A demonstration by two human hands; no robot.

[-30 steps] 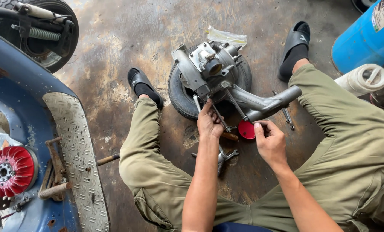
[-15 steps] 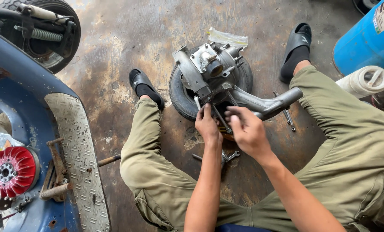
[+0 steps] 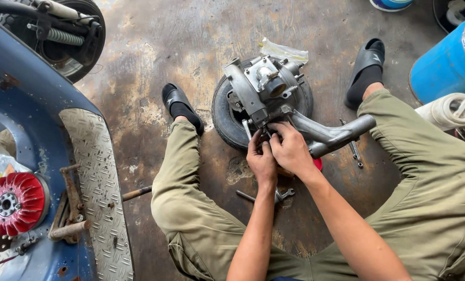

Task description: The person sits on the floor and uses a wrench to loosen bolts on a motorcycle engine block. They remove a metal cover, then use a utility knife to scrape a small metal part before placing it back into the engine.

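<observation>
A blue scooter body (image 3: 45,156) fills the left edge. On the stained floor (image 3: 191,47) between the person's legs, a grey engine assembly (image 3: 274,99) lies on a small tyre (image 3: 227,122), its long arm running from upper left down to the right. The left hand (image 3: 261,161) and right hand (image 3: 292,151) meet at its near edge, fingers curled and pinching a small part I cannot make out.

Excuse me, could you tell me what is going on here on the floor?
A person sits on the concrete floor with a small engine resting on a tyre between their legs. The left hand and right hand meet at the engine's near edge, fingers pressed together on a small part. A spanner lies beneath the wrists.
</observation>
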